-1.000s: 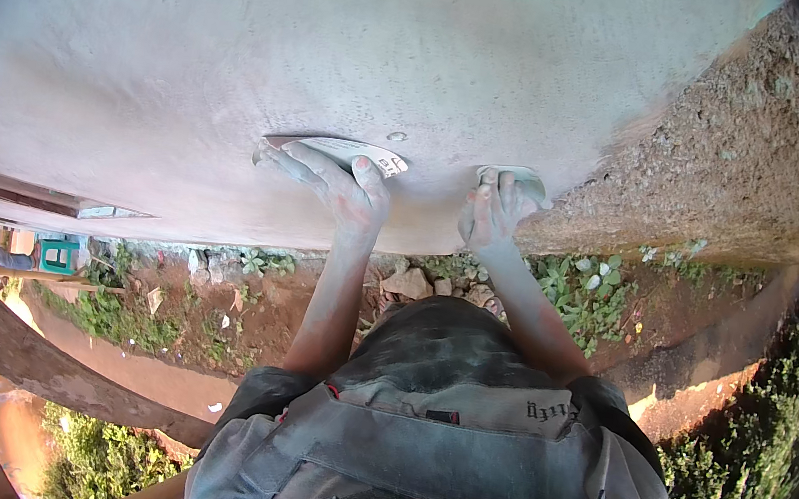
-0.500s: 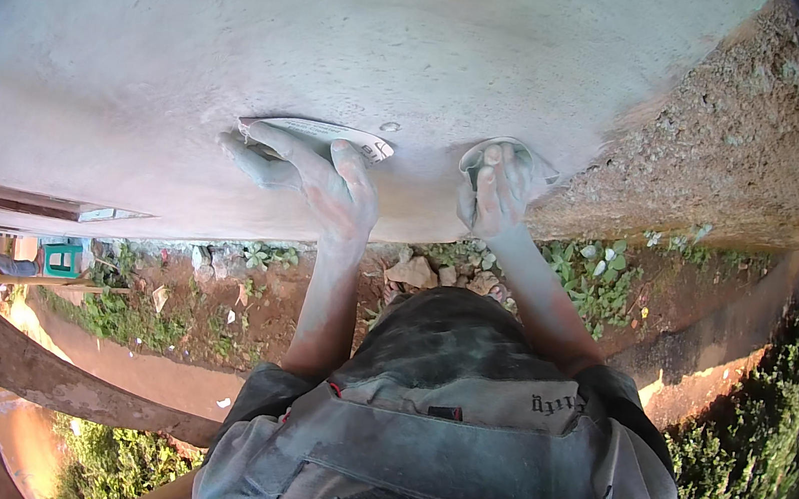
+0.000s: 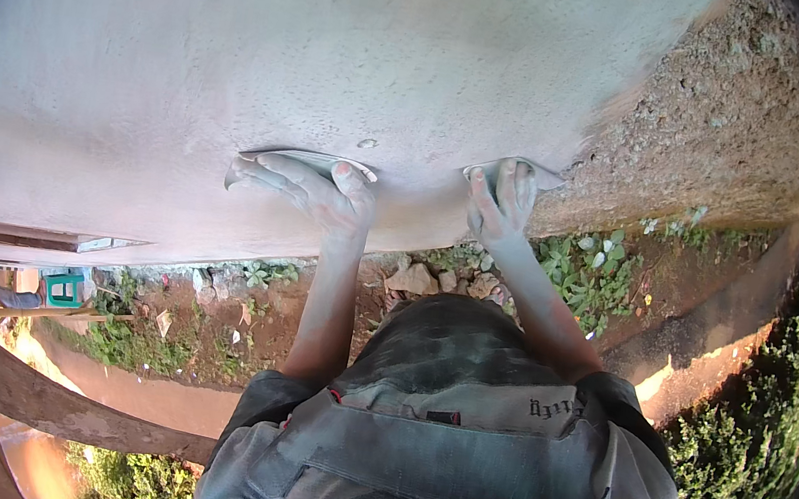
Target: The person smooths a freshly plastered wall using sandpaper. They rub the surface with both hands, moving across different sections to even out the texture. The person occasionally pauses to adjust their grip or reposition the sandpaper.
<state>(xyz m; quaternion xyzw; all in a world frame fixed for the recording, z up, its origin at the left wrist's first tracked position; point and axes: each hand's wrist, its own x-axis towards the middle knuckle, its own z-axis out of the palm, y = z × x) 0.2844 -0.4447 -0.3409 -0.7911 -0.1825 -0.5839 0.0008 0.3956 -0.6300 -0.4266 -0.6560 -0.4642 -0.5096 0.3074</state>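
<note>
My left hand (image 3: 330,202) is coated in pale dust and presses a bent sheet of sandpaper (image 3: 303,157) against the plastered wall (image 3: 345,51). Its fingers lie over the sheet, with the thumb near the right end. To the right, my right hand (image 3: 501,207) is equally dusty and holds a second, smaller piece of sandpaper (image 3: 548,178) to the same wall. The fingers are close together on that piece, and part of it is hidden under them. A small round mark (image 3: 368,143) shows on the wall just above the left sheet.
Rough, unsmoothed wall (image 3: 739,123) begins right of my right hand. Stones (image 3: 413,277) and leafy plants (image 3: 591,265) line the wall's foot. A curved wooden beam (image 3: 86,407) crosses the lower left; beyond it is a green plastic stool (image 3: 64,289). A bush (image 3: 744,467) grows on the right.
Both hands and their sandpaper sit lower in the picture, and the view has shifted slightly. The left sheet now shows more edge-on; the right piece looks less curled around my fingers.
</note>
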